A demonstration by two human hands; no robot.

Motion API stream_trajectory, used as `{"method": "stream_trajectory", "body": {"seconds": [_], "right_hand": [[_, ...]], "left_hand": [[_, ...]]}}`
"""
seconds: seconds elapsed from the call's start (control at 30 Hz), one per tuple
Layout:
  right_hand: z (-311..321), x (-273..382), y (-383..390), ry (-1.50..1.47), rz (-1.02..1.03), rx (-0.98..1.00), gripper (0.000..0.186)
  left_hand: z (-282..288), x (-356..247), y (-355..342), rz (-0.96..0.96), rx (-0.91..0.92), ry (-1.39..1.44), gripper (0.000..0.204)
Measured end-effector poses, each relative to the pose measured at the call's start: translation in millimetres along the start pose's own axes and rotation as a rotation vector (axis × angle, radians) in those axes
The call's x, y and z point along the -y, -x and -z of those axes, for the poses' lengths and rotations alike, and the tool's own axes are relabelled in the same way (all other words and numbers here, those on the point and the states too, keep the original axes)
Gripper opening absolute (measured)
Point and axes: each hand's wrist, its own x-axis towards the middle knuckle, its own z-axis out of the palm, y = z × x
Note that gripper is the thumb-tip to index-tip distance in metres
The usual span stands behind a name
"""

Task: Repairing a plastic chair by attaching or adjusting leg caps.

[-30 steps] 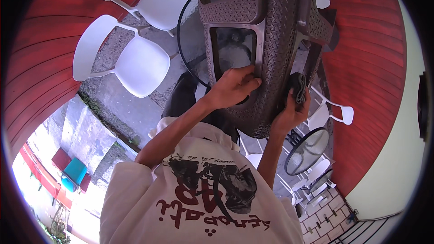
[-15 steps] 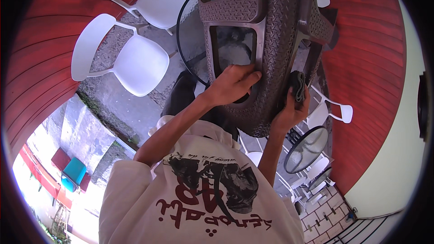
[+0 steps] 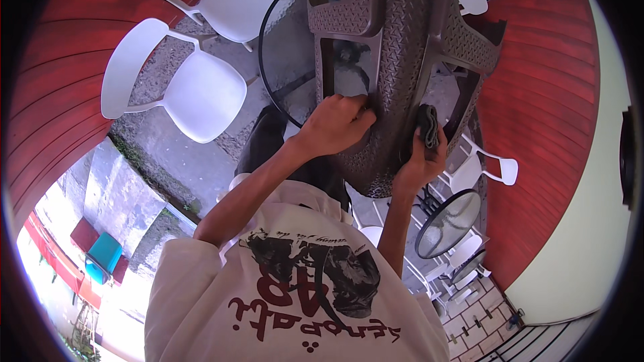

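A brown plastic armchair with a woven-look pattern (image 3: pixel 401 60) is tipped up in front of me, its near end close to my body. My left hand (image 3: pixel 337 125) is closed round the edge of a frame opening on the chair's left side; its fingertips are partly hidden behind the rail. In my right hand (image 3: pixel 421 166) is a folded dark cloth (image 3: pixel 429 126), held between thumb and fingers against the chair's right side.
Under and beyond the chair stands a round glass table (image 3: pixel 282 47). White chairs (image 3: pixel 204 104) stand at left, near a red wall (image 3: pixel 74 53). Another glass table (image 3: pixel 448 223) and several white chairs are at lower right. A teal chair (image 3: pixel 104 258) is at far lower left.
The brown chair has rotated slightly, showing more of its right side. My right hand and the cloth have shifted a little left; my left hand keeps its hold and has moved slightly left.
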Motion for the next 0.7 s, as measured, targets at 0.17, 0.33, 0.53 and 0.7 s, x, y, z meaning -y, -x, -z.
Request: {"method": "stream_trajectory", "body": {"seconds": [0.17,0.33,0.53,0.7], "right_hand": [[2,3,-6,-0.035,-0.067,0.042,0.036],[-8,5,11,-0.071,-0.043,0.176,0.038],[-23,35,15,0.164,0.284,0.361,0.051],[-64,84,-37,0.227,0.631,0.508,0.058]], "left_hand": [[-5,17,2,-0.070,0.070,0.064,0.025],[-4,33,13,0.317,0.095,0.371,0.040],[-25,66,12,0.396,-0.163,0.762,0.050],[-22,55,4,0.428,-0.180,1.095,0.045]]}}
